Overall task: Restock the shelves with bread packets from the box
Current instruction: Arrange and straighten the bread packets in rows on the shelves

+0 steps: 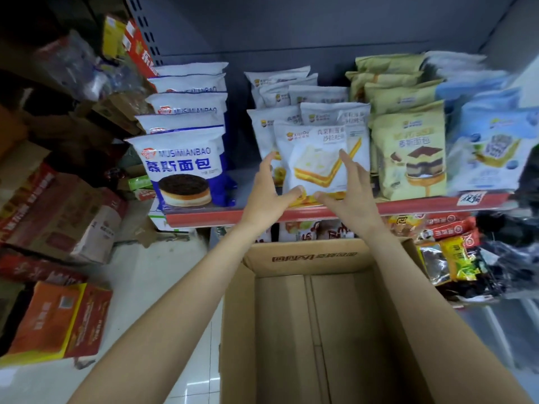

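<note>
A white bread packet [313, 147] with a sandwich-slice picture stands upright at the front of the middle row on the shelf [408, 206]. My left hand [269, 189] holds its left edge, thumb under the bottom corner. My right hand [347, 186] holds its right side, thumb at the bottom edge and fingers up along the front. Behind it stand more white packets [280, 83] of the same kind. Below my forearms sits the open cardboard box [306, 258], and no packets show inside it.
A row of white-and-blue cake bread packets [183, 164] fills the shelf's left, yellow packets [411, 150] and blue packets [493, 147] the right. Snack packs [455, 258] lie on a lower shelf at right. Cardboard cartons [58, 217] are piled on the floor at left.
</note>
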The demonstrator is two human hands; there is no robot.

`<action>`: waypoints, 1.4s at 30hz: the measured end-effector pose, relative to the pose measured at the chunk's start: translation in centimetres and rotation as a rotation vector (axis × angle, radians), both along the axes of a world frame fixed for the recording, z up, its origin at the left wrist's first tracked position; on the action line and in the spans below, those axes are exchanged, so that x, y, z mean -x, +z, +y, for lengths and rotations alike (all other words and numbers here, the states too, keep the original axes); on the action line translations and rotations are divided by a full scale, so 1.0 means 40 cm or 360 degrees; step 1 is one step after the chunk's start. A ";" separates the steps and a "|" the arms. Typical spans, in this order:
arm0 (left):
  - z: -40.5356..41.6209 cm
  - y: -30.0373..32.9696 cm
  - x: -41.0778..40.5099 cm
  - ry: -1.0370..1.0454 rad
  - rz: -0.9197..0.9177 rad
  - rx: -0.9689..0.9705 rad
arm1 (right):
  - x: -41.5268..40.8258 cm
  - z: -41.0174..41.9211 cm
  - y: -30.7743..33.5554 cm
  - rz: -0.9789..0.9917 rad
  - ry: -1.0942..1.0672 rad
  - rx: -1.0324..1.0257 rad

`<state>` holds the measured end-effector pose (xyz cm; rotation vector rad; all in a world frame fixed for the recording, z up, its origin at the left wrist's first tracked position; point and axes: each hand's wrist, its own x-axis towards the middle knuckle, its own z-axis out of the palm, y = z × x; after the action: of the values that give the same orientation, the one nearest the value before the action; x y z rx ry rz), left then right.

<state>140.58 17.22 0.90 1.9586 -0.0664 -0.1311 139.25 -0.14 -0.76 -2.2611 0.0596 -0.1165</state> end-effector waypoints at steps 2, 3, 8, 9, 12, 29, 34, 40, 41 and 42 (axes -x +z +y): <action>-0.036 -0.006 -0.027 0.0000 0.0035 -0.0009 | -0.022 -0.008 -0.009 -0.0032 -0.0004 0.0103; -0.050 -0.011 -0.039 -0.0018 0.0039 -0.0049 | -0.032 -0.015 -0.015 -0.0061 -0.0012 0.0175; -0.101 -0.014 -0.071 -0.0038 -0.0113 -0.0195 | -0.054 -0.042 -0.016 -0.0163 -0.0083 0.0268; -0.108 -0.015 -0.075 -0.0066 -0.0151 -0.0171 | -0.058 -0.044 -0.010 -0.0171 -0.0080 0.0127; -0.125 -0.016 -0.076 -0.0145 -0.0204 -0.0156 | -0.078 -0.057 0.003 -0.0168 -0.0119 -0.0096; 0.039 -0.062 -0.085 -0.0057 -0.0206 -0.0268 | -0.117 0.016 0.010 -0.0202 0.0225 0.0039; 0.046 -0.081 -0.108 -0.0229 -0.0185 -0.0235 | -0.115 0.025 -0.001 -0.0061 0.0358 -0.0209; 0.060 -0.056 -0.153 -0.0219 -0.0284 -0.0390 | -0.155 0.038 0.014 -0.0015 0.0330 -0.0480; 0.061 -0.060 -0.154 -0.0236 -0.0300 -0.0347 | -0.157 0.039 0.013 -0.0026 0.0335 -0.0479; 0.061 -0.066 -0.149 -0.0264 -0.0303 -0.0284 | -0.153 0.041 0.011 -0.0038 0.0351 -0.0462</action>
<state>146.54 19.67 -1.73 2.1383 -0.3531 -0.0602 145.39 1.49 -0.31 -1.9610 -0.1749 -0.0157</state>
